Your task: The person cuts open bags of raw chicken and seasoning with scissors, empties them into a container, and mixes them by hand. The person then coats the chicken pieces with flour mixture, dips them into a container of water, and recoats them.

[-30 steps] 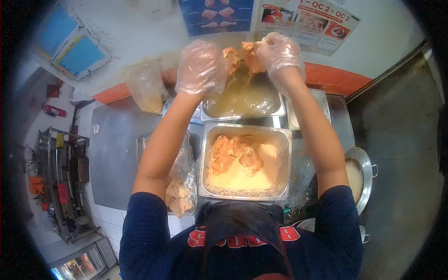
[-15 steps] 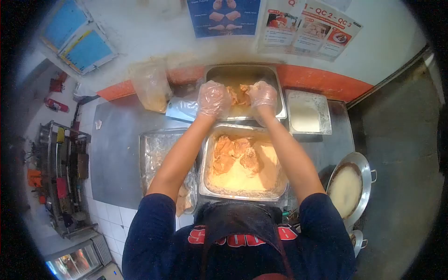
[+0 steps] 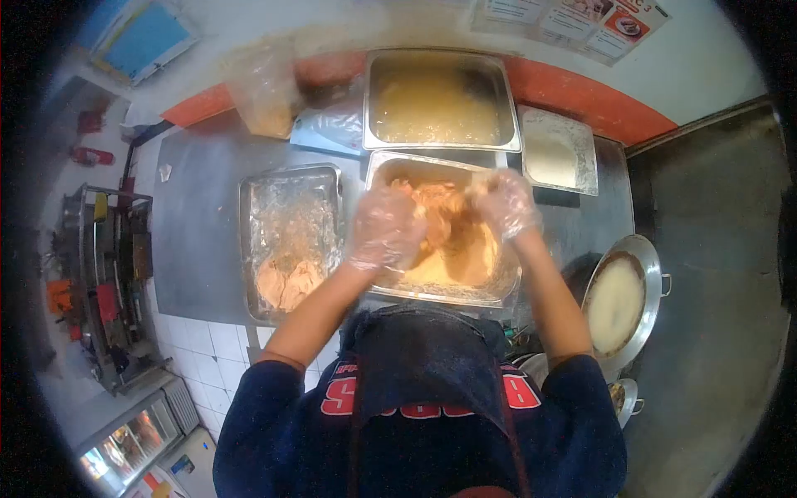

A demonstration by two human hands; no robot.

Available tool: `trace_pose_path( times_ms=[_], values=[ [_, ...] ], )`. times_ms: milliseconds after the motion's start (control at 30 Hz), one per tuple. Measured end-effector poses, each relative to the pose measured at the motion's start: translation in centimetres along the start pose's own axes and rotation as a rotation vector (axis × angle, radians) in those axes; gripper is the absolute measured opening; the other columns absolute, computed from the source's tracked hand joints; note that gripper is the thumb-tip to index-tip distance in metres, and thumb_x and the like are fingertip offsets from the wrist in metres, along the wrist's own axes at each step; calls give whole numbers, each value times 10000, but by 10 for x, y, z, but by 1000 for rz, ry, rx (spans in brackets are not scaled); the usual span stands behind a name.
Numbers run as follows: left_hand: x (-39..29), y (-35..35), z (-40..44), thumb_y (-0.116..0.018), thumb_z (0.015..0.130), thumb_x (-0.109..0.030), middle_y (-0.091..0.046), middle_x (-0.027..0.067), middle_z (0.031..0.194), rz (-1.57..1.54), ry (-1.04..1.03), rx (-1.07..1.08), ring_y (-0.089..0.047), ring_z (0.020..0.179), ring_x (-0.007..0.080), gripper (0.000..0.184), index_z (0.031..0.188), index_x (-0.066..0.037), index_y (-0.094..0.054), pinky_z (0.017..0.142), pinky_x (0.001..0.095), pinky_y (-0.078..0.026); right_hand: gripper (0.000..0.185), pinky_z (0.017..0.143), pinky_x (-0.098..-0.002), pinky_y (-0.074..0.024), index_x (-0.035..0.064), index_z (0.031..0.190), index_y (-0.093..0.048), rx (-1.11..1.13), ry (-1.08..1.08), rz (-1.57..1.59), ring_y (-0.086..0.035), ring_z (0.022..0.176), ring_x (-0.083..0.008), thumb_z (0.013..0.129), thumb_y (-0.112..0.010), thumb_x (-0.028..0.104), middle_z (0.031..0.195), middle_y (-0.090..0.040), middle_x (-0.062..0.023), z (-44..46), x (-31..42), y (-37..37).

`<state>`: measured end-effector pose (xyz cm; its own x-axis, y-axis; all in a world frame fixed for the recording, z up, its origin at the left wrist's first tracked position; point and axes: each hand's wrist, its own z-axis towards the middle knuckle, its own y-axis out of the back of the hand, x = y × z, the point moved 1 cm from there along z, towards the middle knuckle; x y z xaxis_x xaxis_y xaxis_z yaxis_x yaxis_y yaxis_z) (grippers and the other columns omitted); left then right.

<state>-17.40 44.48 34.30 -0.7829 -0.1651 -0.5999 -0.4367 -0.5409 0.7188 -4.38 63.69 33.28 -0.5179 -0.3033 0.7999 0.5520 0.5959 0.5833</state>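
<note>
My left hand (image 3: 387, 227), in a clear plastic glove, is over the left side of a metal pan of breading flour (image 3: 432, 275). My gloved right hand (image 3: 508, 206) is above the pan's right side. Between them are raw chicken pieces (image 3: 438, 203), coated and blurred by motion. Both hands' fingers are smeared, so whether they grip any chicken does not show. Just behind the flour pan stands a deep metal pan of cloudy liquid (image 3: 440, 108).
At left, a metal tray (image 3: 247, 224) holds pale chicken pieces (image 3: 289, 284). A container of white powder (image 3: 558, 158) is at the back right. A wide pan of pale liquid (image 3: 616, 311) sits on the right. A plastic bag (image 3: 270, 104) leans against the back wall.
Both hands have come back from the liquid pan to the flour pan. The chicken that was between them over the liquid no longer shows there. The camera view has tilted downward.
</note>
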Motion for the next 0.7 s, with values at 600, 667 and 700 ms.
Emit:
trace_pose_path(
  times_ms=[600,667,700],
  values=[
    [78,73,-192,-514,791,9,-663,214,1000,224,481,-436,-628,963,379,421,1185,-72,-639,871,439,-491,295,899,-405,-499,76,1112,-676,601,535,84,-634,1010,-328,841,-593,161,1028,-666,-188,-109,82,-163],
    [111,89,-234,-582,781,-116,-666,205,1086,272,798,-224,-608,1071,367,464,1241,-60,-597,948,442,-466,265,923,-416,-489,63,1031,-698,742,472,-273,-634,1034,-341,838,-630,230,1072,-671,-194,-117,111,-206],
    [115,90,-242,-582,781,-116,-666,205,1086,275,806,-229,-608,1071,367,464,1241,-60,-597,948,442,-466,265,923,-416,-489,63,1031,-698,751,477,-273,-634,1034,-341,838,-630,230,1072,-671,-194,-122,117,-225]
  ],
)
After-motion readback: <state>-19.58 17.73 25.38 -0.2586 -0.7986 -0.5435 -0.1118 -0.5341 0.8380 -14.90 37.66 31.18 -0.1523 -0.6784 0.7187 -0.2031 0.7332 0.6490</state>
